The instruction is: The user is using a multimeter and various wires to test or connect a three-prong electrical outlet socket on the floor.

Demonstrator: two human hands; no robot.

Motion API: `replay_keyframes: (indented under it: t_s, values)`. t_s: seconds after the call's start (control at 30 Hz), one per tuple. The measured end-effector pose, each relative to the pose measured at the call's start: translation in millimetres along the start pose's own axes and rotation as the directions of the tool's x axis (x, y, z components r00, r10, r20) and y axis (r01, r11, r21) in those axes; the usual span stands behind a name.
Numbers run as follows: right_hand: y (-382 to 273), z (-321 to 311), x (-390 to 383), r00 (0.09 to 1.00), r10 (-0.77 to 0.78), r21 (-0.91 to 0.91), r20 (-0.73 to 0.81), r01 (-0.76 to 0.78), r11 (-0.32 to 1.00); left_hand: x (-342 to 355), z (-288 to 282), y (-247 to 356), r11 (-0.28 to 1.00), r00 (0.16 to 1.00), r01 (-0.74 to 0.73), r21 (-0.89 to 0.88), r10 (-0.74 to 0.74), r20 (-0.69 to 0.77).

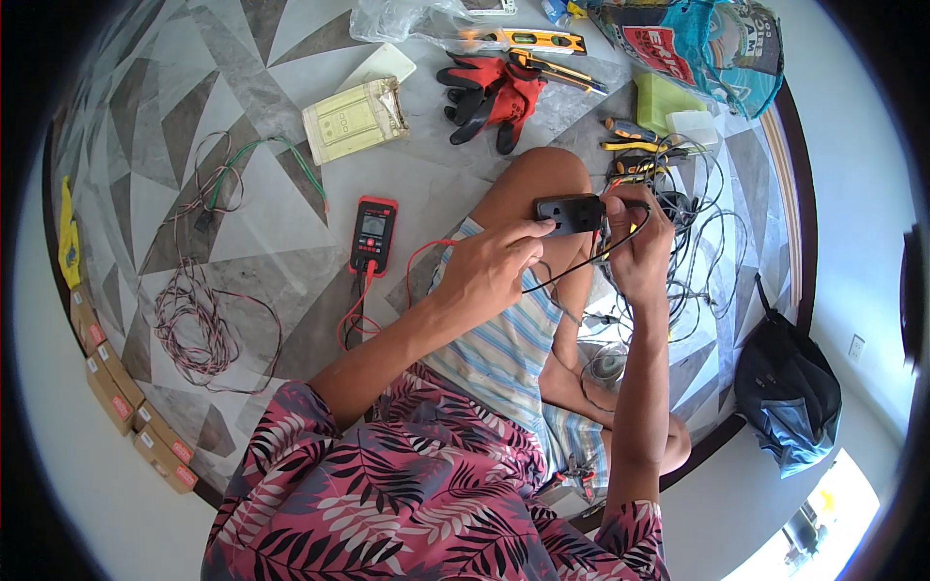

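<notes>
My left hand (499, 257) is closed on the near left end of a small black rectangular box (572, 213), held above my bent knee. At the box's right end, my right hand (641, 242) is closed on a black lead (620, 247), which loops back below the box towards my left hand. Its tip is hidden by my fingers, and a bit of red shows beside it. To the left on the floor lies a red and black multimeter (373, 235), its screen lit, with red and black leads plugged into its lower end. The red lead (418, 257) runs towards my left forearm.
Tangled black cables (702, 232) and yellow-handled tools (635, 145) lie right of my hands. Ahead are red and black gloves (494, 97), a spirit level (538, 41) and a cream box (356, 121). Coiled wire (199, 329) lies left; a black bag (790, 378) is far right.
</notes>
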State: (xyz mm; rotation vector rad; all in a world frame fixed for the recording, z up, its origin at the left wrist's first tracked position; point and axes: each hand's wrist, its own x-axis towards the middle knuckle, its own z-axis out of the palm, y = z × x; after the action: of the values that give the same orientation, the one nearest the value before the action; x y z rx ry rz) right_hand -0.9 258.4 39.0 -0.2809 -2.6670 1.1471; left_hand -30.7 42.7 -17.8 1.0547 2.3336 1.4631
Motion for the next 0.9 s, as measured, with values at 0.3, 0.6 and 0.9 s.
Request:
replay_keyframes:
  t_s: [0.3, 0.6, 0.9]
  values:
    - [-7.0, -4.5, 10.6, 0.994, 0.023, -0.046, 0.104, -0.018, 0.999, -0.3, 2.0, -0.2, 1.0, 1.0, -0.012, 0.029, 0.013, -0.015]
    - [-10.4, 0.1, 10.7, 0.991, -0.029, -0.021, 0.13, 0.032, 0.999, -3.0, -2.3, 0.3, 0.999, 0.999, -0.033, 0.039, 0.035, -0.031]
    - [-7.4, -1.7, 11.8, 0.99, -0.029, -0.063, 0.141, 0.038, 0.997, -0.8, 2.8, 2.3, 0.999, 0.998, -0.03, 0.04, 0.032, -0.059]
